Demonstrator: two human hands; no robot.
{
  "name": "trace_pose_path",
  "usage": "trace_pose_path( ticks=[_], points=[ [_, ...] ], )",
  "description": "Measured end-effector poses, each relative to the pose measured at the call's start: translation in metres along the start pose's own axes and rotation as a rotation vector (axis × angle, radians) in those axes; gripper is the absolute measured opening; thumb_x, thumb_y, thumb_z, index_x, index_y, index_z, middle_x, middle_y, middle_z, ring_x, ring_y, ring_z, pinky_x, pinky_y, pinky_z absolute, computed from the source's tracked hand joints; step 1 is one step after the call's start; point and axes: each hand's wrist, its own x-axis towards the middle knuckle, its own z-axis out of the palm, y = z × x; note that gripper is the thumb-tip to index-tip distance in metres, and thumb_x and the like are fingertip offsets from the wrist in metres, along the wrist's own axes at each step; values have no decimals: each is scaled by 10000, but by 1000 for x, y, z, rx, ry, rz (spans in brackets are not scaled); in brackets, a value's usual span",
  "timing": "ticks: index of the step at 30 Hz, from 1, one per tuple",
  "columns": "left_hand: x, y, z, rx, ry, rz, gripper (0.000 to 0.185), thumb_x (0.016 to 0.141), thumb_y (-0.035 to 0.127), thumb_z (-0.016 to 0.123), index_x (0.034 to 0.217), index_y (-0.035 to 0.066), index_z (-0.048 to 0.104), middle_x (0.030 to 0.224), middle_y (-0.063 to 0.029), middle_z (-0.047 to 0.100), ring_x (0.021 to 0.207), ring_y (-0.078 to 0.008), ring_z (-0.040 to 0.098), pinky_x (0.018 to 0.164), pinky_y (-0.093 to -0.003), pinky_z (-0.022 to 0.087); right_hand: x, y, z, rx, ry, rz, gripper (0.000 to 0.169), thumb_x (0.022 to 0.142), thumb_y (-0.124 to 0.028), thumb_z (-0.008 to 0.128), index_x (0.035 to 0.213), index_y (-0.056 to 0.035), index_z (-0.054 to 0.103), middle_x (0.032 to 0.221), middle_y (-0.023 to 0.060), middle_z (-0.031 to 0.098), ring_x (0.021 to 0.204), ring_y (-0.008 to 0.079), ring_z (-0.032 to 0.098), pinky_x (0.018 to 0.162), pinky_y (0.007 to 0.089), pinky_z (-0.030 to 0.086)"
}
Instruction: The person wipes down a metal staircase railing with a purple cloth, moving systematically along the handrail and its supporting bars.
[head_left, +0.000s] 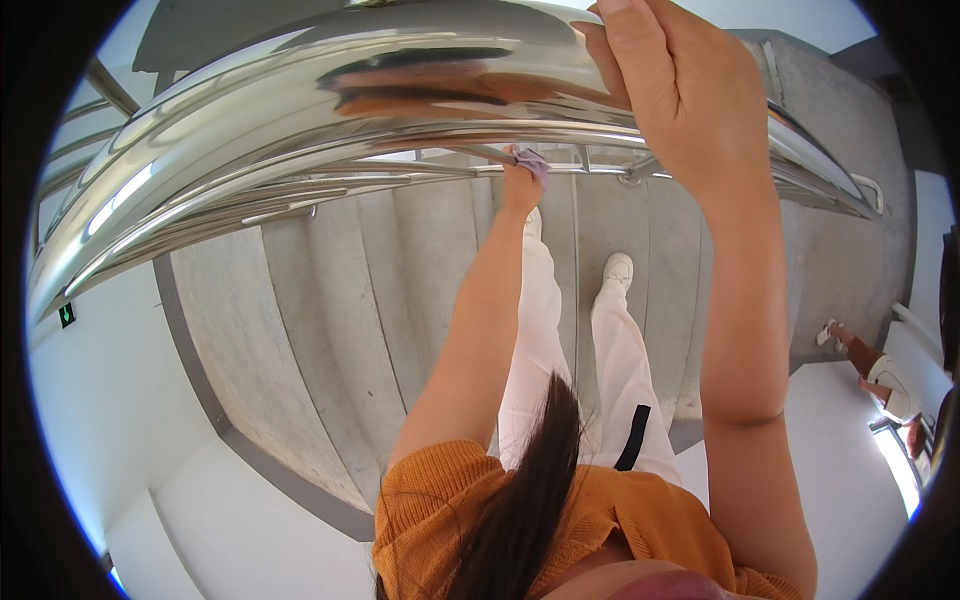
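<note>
My right hand grips the thick, polished metal handrail at the top of the view, its thumb on the near side; the other fingers are mostly hidden. Lower down, my left hand reaches out among the thinner metal bars of the railing. It holds a crumpled light purple cloth against one slanting bar. Part of that hand is hidden behind the bar and cloth. The handrail mirrors blurred orange and dark shapes.
Bare concrete stairs lie below, where my white shoe rests on a step. Another person is at the far right near a bright opening. A dark skirting band edges the wall. A green arrow sign hangs at left.
</note>
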Motion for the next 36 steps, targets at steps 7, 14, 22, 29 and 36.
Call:
trace_pose_path(
  ticks=[7,14,22,29,36],
  points=[
    [11,90,-50,-90,373,-67,116,905,128,584,951,32,538,1129,-180,536,1151,-326,458,1045,-466,288,8,8,-12,-42,14,6,414,953,-275,455,627,-57,589,588,152,570,557,357,557,549,430,431],
    [18,221,-93,-861,974,-144,273,1006,310,496,1070,50,442,1170,-115,448,1063,-173,438,954,-340,357,8,7,-11,-80,47,-48,388,938,-258,479,621,-63,589,582,140,572,556,353,564,543,428,438],
    [36,221,22,-313,631,37,297,986,269,528,1115,17,438,1042,-69,485,950,-205,479,848,-355,427,8,12,-13,-88,80,-63,391,932,-270,465,617,-68,580,579,138,568,557,357,558,538,438,435],
    [-10,62,122,-263,178,-172,165,904,89,572,1061,40,558,1004,-187,544,1015,-371,494,901,-446,423,2,-14,-7,-108,60,-82,387,926,-279,462,621,-68,573,590,143,574,566,361,560,542,446,440],
    [17,173,34,-168,238,74,225,959,181,548,1086,6,485,1053,-136,505,945,-280,476,872,-405,398,11,20,-28,-162,-12,42,449,966,-377,424,697,-75,617,591,56,575,560,247,543,557,361,424]
  ],
)
